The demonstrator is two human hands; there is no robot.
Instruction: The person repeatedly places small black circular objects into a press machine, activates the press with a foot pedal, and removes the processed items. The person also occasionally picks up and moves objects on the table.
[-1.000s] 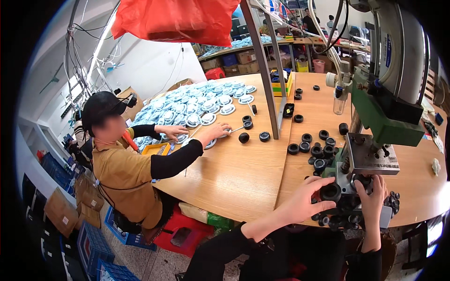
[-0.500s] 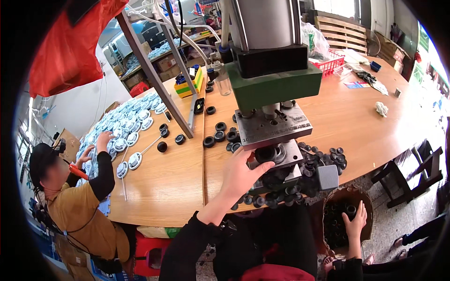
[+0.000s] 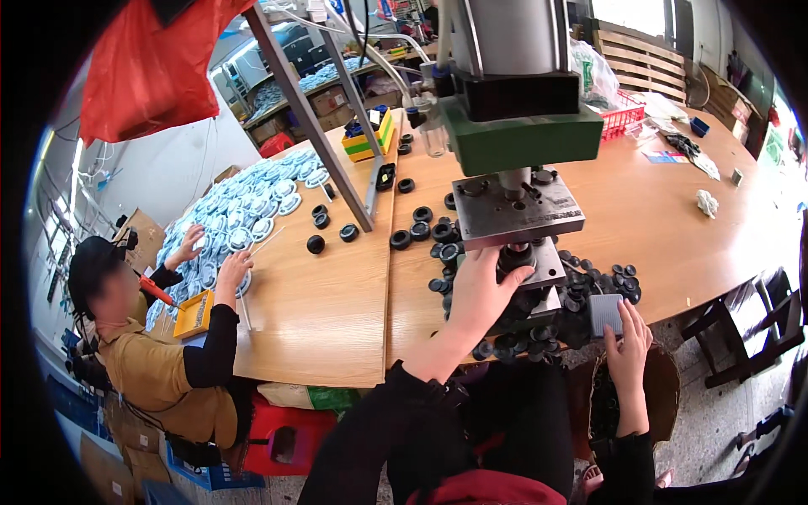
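My left hand reaches into the bench press from the left. Its thumb and fingers close around a black ring-shaped part on the lower steel block, just under the upper steel plate. The fingertips behind the part are hidden. My right hand is at the table's front edge, fingers stretched out against a grey ribbed pad, with nothing seen in its grasp. Many small black round parts lie heaped around the press base.
Black rings stand left of the press. Below my right hand is a box of black parts. At left a co-worker handles pale blue round pieces. A steel post and red bag rise there; a red basket sits behind.
My right hand has come up from over the box to the grey pad. My left hand stays at the press, its thumb now against the black part. The view has shifted; a yellow tray shows by the co-worker.
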